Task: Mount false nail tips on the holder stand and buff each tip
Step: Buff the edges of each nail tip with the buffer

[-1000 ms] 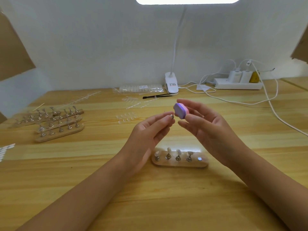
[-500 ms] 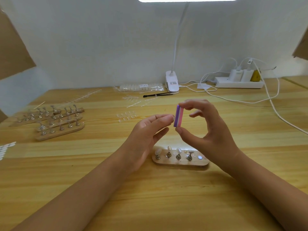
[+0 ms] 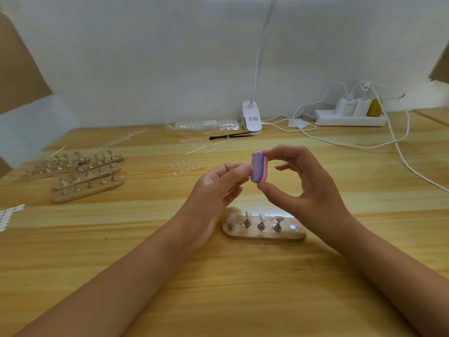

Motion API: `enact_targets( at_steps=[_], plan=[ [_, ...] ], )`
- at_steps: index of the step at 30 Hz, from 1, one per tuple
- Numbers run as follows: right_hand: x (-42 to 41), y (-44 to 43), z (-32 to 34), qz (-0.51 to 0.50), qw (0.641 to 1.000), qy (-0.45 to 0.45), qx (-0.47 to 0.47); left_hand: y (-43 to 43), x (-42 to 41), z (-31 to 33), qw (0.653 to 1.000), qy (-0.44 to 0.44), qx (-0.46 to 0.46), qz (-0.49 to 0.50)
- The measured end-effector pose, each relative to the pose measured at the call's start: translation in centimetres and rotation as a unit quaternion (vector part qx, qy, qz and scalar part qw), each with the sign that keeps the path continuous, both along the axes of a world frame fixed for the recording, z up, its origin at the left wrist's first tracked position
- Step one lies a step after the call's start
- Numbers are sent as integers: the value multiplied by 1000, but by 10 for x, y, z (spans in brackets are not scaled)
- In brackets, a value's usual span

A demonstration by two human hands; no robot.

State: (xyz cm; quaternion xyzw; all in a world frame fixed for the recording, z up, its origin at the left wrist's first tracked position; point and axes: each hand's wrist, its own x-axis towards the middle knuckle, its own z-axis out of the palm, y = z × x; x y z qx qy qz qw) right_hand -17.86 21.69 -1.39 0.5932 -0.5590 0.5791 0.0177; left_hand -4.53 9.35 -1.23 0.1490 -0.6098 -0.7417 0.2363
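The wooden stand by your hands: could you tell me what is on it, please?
Four metal pegs, the left three carrying nail tips, and a shiny disc at the right. Whether the fourth holds a tip is unclear.

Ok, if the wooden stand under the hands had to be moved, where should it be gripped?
Probably by the right end of the wooden stand, pinching its front and back edges and coming in low from the right. Four upright pegs crowd the rest of the top; that end carries only a flat disc.

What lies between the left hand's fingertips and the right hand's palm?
Head view: a purple-and-pink buffer block, pinched between thumb and forefinger of the right hand.
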Motion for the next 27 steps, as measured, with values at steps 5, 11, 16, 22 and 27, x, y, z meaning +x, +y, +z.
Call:
enact_targets(
  at_steps=[5,11,16,22,27],
  plan=[
    [-1,2,0,5,1000,11,4,2,2,2,999,-20,-25,2],
    [-3,0,-1,-8,999,38,10,2,1,1,999,-28,-39,10],
    [-3,1,-2,-6,999,43,28,2,0,-1,999,-23,-25,8],
    [0,-1,-1,-25,999,27,31,1,-2,-1,1000,-18,-15,12],
    [0,-1,-2,-50,998,29,12,3,-2,0,1000,-22,-22,5]
  ],
)
